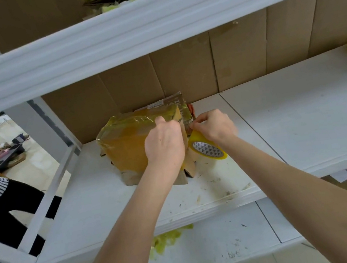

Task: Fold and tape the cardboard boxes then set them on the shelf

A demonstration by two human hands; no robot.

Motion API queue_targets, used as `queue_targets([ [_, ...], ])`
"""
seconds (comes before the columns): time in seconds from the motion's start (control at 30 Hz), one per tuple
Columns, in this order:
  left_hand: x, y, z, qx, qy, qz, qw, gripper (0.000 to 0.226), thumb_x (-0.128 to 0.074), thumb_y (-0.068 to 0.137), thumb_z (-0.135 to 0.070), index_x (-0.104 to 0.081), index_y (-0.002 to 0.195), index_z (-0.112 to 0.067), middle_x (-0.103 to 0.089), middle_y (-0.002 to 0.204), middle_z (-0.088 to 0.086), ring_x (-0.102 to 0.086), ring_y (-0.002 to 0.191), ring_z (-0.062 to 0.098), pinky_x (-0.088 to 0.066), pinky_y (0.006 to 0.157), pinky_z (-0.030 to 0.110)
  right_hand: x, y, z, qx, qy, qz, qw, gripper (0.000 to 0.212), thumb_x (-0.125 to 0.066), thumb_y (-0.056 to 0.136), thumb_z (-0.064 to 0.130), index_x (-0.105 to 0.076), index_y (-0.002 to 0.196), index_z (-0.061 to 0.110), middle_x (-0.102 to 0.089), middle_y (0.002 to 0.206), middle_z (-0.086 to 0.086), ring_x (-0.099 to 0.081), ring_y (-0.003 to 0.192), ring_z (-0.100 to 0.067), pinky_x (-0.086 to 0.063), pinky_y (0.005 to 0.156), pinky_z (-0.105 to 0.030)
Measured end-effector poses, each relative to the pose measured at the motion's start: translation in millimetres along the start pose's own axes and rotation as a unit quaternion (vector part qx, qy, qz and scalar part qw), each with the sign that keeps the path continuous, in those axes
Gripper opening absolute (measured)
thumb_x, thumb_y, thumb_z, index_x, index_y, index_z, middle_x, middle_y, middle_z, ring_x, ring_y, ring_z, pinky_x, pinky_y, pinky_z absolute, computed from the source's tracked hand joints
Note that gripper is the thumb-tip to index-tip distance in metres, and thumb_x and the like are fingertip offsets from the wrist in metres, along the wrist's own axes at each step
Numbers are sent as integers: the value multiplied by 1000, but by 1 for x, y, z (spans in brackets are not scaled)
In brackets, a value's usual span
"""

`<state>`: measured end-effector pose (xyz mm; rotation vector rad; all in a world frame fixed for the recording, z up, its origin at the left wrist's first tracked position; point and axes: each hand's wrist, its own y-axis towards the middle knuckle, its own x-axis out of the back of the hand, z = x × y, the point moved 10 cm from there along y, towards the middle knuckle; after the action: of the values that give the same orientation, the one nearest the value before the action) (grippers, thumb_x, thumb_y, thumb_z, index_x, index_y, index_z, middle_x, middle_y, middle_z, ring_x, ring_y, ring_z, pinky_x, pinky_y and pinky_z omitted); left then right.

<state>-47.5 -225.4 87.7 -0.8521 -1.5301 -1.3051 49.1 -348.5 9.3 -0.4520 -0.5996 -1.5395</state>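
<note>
Your small brown cardboard box (pixel 125 148), sheathed over its top and front in glossy yellowish tape, stands on the white metal shelf (pixel 280 118) near its back, with crumpled flaps splayed under its near edge. Your left hand (pixel 164 143) grips its right edge. The yellow roll of packing tape (pixel 207 149) hangs tilted just right of the box, under your right hand (pixel 214 125).

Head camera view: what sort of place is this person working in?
Probably a stockroom or packing area: white metal shelving, brown cardboard sheets lining its back, and a cardboard box on the shelf being sealed with a yellow tape roll.
</note>
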Motion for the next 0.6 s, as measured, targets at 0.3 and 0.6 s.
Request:
queue_targets([
  [0.3,1,4,-6,-3,31,13,999,35,-58,91,-6,-60,125,-12,-50,119,14,-60,86,26,-40,59,27,5,-1,7,15,-37,-15,999,16,-58,85,43,-73,90,37,-64,83,6,-59,77,-21,-41,58,-24],
  [0.6,-7,2,-6,4,10,27,1000,39,-57,89,-2,-60,127,-13,-49,120,15,-61,92,30,-40,60,29,7,-2,5,22,13,44,999,12,-62,81,36,-71,72,35,-68,85,6,-61,81,-18,-46,60,-26],
])
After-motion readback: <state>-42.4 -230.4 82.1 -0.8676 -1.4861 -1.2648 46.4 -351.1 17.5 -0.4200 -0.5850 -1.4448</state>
